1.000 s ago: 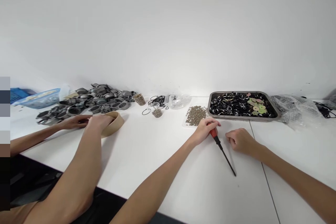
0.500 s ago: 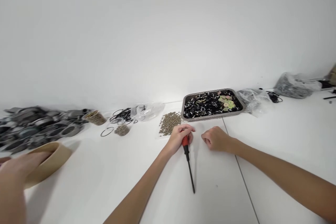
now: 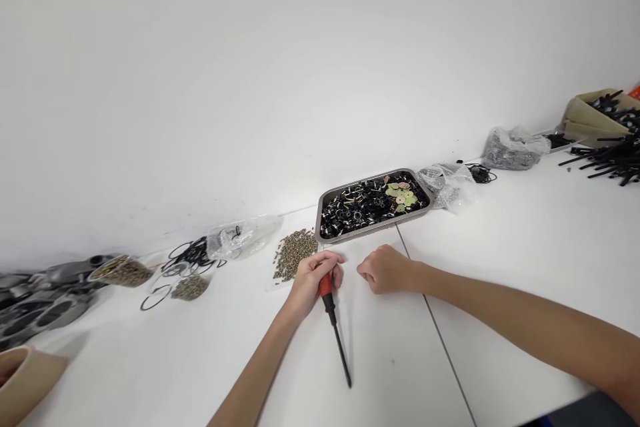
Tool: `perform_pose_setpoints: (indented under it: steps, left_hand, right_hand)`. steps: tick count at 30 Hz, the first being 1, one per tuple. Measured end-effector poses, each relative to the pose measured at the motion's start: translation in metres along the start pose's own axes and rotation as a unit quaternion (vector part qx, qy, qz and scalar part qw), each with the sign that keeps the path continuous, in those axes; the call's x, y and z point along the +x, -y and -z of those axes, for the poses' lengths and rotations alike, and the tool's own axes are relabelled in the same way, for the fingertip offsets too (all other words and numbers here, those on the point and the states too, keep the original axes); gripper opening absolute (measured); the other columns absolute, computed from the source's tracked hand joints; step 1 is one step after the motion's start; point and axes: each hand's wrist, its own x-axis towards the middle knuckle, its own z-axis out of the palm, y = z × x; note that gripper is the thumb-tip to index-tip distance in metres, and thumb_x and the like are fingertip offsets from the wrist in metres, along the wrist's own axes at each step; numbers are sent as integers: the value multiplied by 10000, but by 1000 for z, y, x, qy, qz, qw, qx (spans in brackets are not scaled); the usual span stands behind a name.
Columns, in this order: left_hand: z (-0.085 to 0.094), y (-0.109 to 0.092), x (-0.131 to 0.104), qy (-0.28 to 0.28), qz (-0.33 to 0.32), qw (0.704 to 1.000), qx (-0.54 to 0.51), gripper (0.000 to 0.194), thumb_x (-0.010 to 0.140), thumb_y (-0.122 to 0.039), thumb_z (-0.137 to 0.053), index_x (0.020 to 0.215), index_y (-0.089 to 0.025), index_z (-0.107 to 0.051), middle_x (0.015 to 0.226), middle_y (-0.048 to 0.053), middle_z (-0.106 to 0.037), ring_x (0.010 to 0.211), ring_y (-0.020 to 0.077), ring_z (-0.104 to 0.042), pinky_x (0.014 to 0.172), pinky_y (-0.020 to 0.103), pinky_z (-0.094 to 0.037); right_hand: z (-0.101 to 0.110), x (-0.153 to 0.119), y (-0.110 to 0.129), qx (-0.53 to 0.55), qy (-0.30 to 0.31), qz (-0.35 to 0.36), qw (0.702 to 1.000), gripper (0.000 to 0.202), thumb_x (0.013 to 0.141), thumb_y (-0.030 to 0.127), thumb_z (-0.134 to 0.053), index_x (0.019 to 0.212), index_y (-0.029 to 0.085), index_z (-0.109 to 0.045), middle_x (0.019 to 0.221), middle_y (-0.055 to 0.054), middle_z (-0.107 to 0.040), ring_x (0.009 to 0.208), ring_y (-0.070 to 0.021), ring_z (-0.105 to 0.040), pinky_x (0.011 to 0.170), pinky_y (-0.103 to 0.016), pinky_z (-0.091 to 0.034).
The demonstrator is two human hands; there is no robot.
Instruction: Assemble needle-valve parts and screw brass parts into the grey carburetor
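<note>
A screwdriver (image 3: 327, 300) with a red and black handle is in my left hand (image 3: 311, 280), its dark shaft slanting down toward the front of the white table. Beside it on the right, my right hand (image 3: 387, 269) is curled on the table with its fingers folded in; whether anything is inside it is hidden. Just behind my left hand lies a pile of small brass-coloured screws (image 3: 295, 252). A metal tray (image 3: 367, 229) of black parts and yellowish washers stands behind both hands.
Plastic bags (image 3: 513, 149) and black rods (image 3: 613, 157) lie at the right. Leftward are black rings (image 3: 193, 257), a tipped cup (image 3: 125, 271) of screws, grey parts (image 3: 50, 297) and a beige container (image 3: 37, 377). A seam (image 3: 440, 333) crosses the table.
The view has turned rightward, so the table items appear farther left and more rods show at right. The other person's hand at left has mostly left view. My hands keep their poses.
</note>
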Motion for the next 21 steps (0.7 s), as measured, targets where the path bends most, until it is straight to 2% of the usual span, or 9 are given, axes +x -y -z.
perform_pose_setpoints:
  steps: [3, 7, 10, 13, 15, 17, 19, 21]
  left_hand:
    - [0, 0, 0, 1, -1, 1000, 2, 312, 717, -428, -701, 750, -126, -631, 485, 26, -574, 481, 135, -509, 499, 247, -357]
    - [0, 1, 1, 4, -3, 1000, 4, 309, 722, -424, -696, 761, -125, -631, 492, 29, -581, 478, 137, -514, 497, 248, -366]
    - [0, 1, 1, 6, -6, 1000, -2, 305, 722, -419, -693, 761, -124, -626, 488, 25, -576, 470, 135, -515, 493, 246, -372]
    - [0, -1, 1, 17, -5, 1000, -11, 305, 716, -417, -693, 755, -123, -622, 476, 21, -568, 459, 132, -513, 486, 240, -369]
    - [-1, -2, 1, 25, -4, 1000, -16, 300, 714, -412, -693, 755, -124, -621, 473, 22, -569, 455, 130, -513, 484, 236, -368]
    - [-1, -2, 2, 30, -7, 999, -21, 292, 717, -407, -689, 757, -125, -621, 472, 23, -574, 450, 129, -511, 479, 232, -363]
    - [0, -1, 3, 31, -13, 999, -23, 286, 722, -402, -682, 754, -125, -620, 466, 24, -576, 441, 127, -508, 476, 229, -363]
    - [1, 0, 4, 31, -16, 999, -19, 283, 731, -400, -674, 754, -124, -620, 462, 27, -580, 432, 127, -509, 475, 230, -366]
  right_hand:
    - [-7, 1, -3, 20, -33, 4, 999, 157, 706, 48, -452, 659, 168, -542, 619, -5, -581, 508, -119, -338, 535, -273, -206]
    - [-11, 4, -11, 54, -152, 35, 986, 202, 725, 19, -422, 779, 167, -548, 720, -27, -590, 631, -150, -440, 573, -269, -284]
    - [6, 6, -21, 73, -233, 49, 968, 218, 766, 14, -400, 847, 157, -544, 827, -66, -596, 788, -177, -501, 713, -285, -386]
    - [40, 7, -35, 75, -284, -18, 956, 185, 835, 115, -437, 965, 156, -563, 987, -94, -584, 946, -212, -520, 879, -339, -406]
    - [64, 11, -44, 63, -294, -91, 950, 228, 858, 240, -497, 1067, 180, -568, 1098, -101, -547, 1065, -251, -502, 982, -394, -375]
    - [82, 20, -52, 52, -277, -151, 947, 322, 860, 348, -534, 1153, 216, -558, 1201, -108, -499, 1164, -291, -459, 1030, -433, -351]
    - [90, 32, -59, 44, -243, -183, 952, 426, 850, 427, -557, 1239, 255, -532, 1298, -108, -450, 1226, -321, -416, 1048, -467, -340]
    - [88, 48, -65, 38, -200, -187, 961, 553, 819, 484, -593, 1329, 300, -482, 1391, -99, -398, 1275, -348, -373, 1069, -514, -314]
